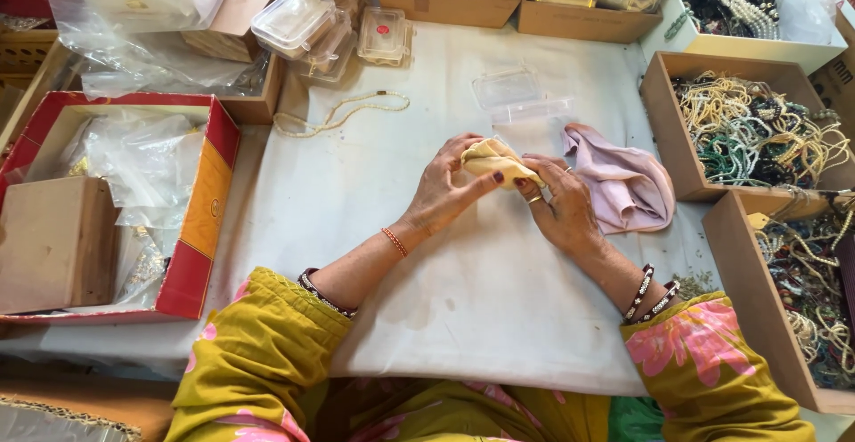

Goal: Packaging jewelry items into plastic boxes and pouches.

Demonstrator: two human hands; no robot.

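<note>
Both my hands meet over the middle of a white cloth-covered table [419, 255]. My left hand [445, 188] and my right hand [557, 206] together grip a small folded yellow cloth [495, 158], fingers pinching its ends. What the cloth wraps, if anything, is hidden. A crumpled pink cloth [623, 184] lies just right of my right hand. An open clear plastic case [521, 104] sits beyond the hands, and a pale bead necklace [343, 113] lies on the table farther left.
A red-rimmed box [209, 193] with plastic bags and a brown box stands at left. Cardboard boxes [663, 117] full of bead necklaces line the right edge. Clear plastic cases [307, 24] and more boxes crowd the far edge.
</note>
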